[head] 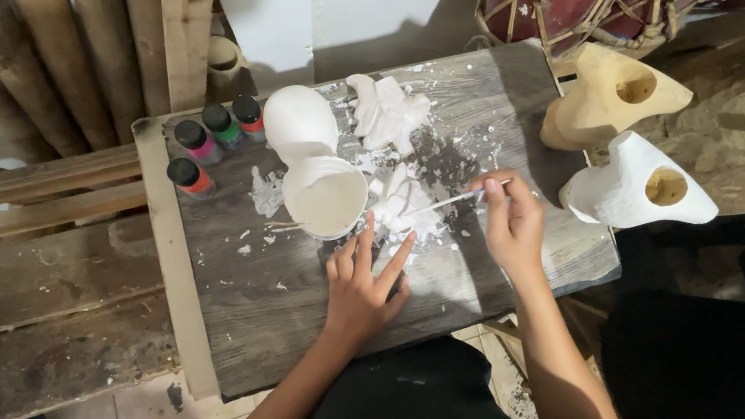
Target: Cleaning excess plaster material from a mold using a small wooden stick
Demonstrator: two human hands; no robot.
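Right hand has its fingers pinched on a thin brush, tip on the small white carving lying on the counter beside the bowl of white paint. Left hand rests flat with its fingers loose, steadying it. Looks mostly coated already; the paint bottles are capped, and one bare wood mask is off to the side.

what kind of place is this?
Likely a small craft workshop for carving and painting wooden pieces. A paint-spattered board holds a bowl of white paint and paint bottles. Carved wooden pieces, raw and white-coated, sit alongside. The right hand holds a brush.
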